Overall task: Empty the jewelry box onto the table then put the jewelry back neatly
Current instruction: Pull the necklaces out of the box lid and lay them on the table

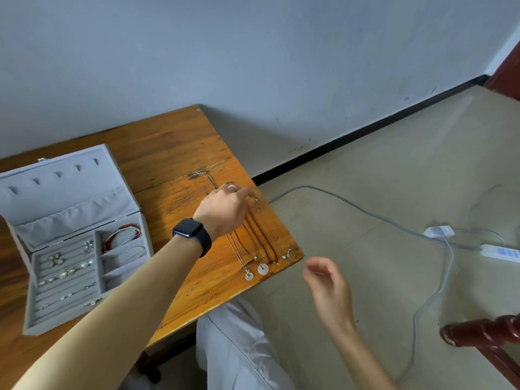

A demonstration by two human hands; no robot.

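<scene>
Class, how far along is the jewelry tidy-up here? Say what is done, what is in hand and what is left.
Done: small pieces sit in the box's slots, and bracelets lie in its right compartments. In hand: the left hand appears to pinch the far ends of the necklaces on the table. Left: those necklaces are not yet back in the box. The right hand holds nothing.

A pale blue-grey wall (281, 52) fills the upper part. Along its foot runs 1 black baseboard (365, 130), and below it lies a beige floor (394, 178). On the floor, 1 thin grey cable (351, 205) curves toward a small white plug (439, 231), just beside 1 white power strip (501, 253). At the lower right stands dark red turned wood (484, 330).
</scene>
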